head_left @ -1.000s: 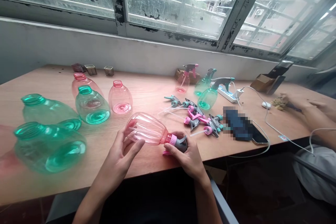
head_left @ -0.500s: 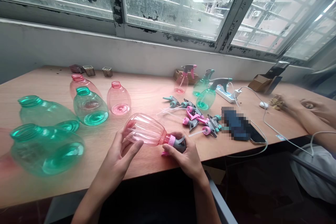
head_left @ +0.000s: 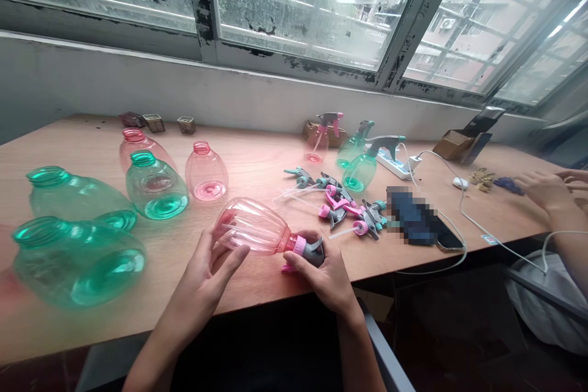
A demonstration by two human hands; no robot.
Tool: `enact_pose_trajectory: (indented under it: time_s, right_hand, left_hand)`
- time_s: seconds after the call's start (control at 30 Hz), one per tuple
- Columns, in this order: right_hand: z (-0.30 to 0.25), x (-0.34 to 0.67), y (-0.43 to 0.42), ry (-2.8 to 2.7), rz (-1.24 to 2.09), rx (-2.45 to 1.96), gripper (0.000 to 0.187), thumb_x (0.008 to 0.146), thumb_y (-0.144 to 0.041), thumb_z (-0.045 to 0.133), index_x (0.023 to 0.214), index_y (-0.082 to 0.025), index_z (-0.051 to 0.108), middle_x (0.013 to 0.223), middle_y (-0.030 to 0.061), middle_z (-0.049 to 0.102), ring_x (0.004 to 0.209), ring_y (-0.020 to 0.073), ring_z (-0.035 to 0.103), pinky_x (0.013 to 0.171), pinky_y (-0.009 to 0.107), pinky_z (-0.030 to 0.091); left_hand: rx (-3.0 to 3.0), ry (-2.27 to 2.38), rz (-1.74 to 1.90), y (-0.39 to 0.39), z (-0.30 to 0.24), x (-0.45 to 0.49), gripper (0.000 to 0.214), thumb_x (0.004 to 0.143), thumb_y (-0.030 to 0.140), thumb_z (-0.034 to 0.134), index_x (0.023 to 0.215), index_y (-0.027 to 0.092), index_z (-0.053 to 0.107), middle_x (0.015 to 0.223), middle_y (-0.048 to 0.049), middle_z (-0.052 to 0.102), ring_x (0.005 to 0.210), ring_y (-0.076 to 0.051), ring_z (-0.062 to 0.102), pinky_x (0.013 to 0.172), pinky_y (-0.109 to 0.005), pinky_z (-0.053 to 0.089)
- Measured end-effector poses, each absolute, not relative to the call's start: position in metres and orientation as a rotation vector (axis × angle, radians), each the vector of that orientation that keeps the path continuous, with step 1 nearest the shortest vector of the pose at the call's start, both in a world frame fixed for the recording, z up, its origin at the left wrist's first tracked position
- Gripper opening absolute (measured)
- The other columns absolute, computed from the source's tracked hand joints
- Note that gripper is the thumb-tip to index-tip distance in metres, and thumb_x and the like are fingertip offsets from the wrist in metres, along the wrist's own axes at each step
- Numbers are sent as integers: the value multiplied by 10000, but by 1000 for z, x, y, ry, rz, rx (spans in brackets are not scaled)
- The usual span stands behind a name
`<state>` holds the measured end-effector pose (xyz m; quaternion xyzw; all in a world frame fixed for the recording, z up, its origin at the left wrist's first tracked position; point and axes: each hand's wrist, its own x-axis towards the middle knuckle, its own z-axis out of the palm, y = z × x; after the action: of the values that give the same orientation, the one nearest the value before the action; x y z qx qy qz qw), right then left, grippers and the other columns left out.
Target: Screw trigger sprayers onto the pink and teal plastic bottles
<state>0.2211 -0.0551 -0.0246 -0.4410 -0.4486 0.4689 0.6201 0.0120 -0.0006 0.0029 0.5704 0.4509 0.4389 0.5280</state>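
I hold a clear pink ribbed bottle (head_left: pixel 257 226) on its side just above the wooden table (head_left: pixel 257 165). My left hand (head_left: pixel 209 269) cups its base end, fingers curled round it. My right hand (head_left: pixel 321 275) is closed round the grey and pink spray trigger head (head_left: pixel 310 249) fitted on the bottle's neck. A loose pile of spray trigger heads (head_left: pixel 342 205) in pink, teal and grey lies just beyond my right hand.
Empty green bottles (head_left: pixel 76 257) and pink bottles (head_left: pixel 206 170) stand at the left. Three bottles with spray tops (head_left: pixel 362 162) stand near the wall. A blurred dark object (head_left: pixel 416 217), a power strip (head_left: pixel 395 165) and white cables lie at the right. Another person's hand (head_left: pixel 546 190) rests at the far right.
My hands and the pink bottle have hardly moved. The other person's hands at the far right have shifted, leaving a small tan thing on the table.
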Motion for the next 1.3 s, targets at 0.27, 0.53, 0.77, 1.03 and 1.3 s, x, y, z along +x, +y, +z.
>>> enact_pose_trajectory:
  time_s: [0.27, 0.53, 0.77, 1.03, 1.3]
  right_hand:
    - [-24, 221, -55, -1032, 1076, -1009, 302, 823, -276, 882, 1061, -217, 705, 895, -32, 714, 766, 125, 720, 734, 249, 699]
    - [-22, 221, -55, -1027, 1081, -1005, 304, 824, -301, 881, 1057, -216, 705, 921, -26, 722, 775, 129, 735, 723, 239, 697]
    - [-24, 221, -54, -1030, 1061, -1015, 347, 802, -320, 893, 1059, -209, 688, 908, -21, 709, 755, 135, 725, 719, 259, 700]
    - [-21, 222, -54, -1038, 1057, -1035, 358, 793, -333, 896, 1057, -213, 685, 909, -13, 708, 754, 155, 728, 712, 284, 703]
    - [-23, 222, -53, -1041, 1056, -1012, 347, 797, -313, 892, 1062, -213, 691, 921, -15, 713, 765, 144, 724, 725, 276, 703]
  left_hand:
    - [1356, 1080, 1040, 0, 4, 13, 612, 833, 572, 747, 1379, 455, 496, 1592, 60, 484, 1505, -259, 449, 1362, -588, 263]
    - [1365, 1105, 1047, 0, 4, 13, 633, 822, 582, 750, 1387, 440, 501, 1597, 38, 486, 1498, -265, 464, 1360, -567, 276]
    - [1368, 1081, 1060, 1, 4, 14, 649, 815, 574, 757, 1392, 412, 506, 1581, 20, 505, 1500, -280, 465, 1348, -558, 303]
    - [1359, 1090, 1060, 1, 6, 15, 688, 800, 570, 767, 1406, 382, 503, 1584, -12, 512, 1471, -303, 505, 1332, -548, 339]
    - [1333, 1097, 1048, 1, 6, 15, 657, 795, 583, 775, 1381, 432, 519, 1586, 50, 506, 1522, -274, 442, 1365, -541, 266]
